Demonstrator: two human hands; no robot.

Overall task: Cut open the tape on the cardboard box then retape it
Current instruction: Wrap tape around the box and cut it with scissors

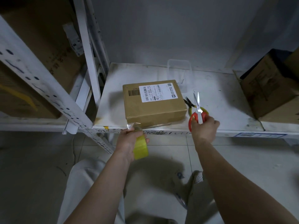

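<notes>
While the left hand [129, 141] grips the tape roll [141, 147] at 6 o'clock of the box [153, 109] on the shelf [226, 113], the strip should stay taut; the right hand [204, 126], holding scissors [198, 110] at 3 o'clock, should snip near the box edge.

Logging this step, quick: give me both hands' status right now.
Left hand: grips the yellow tape roll, clear tape pulled toward the cardboard box.
Right hand: holds the red-handled scissors, blades pointing up.
</notes>
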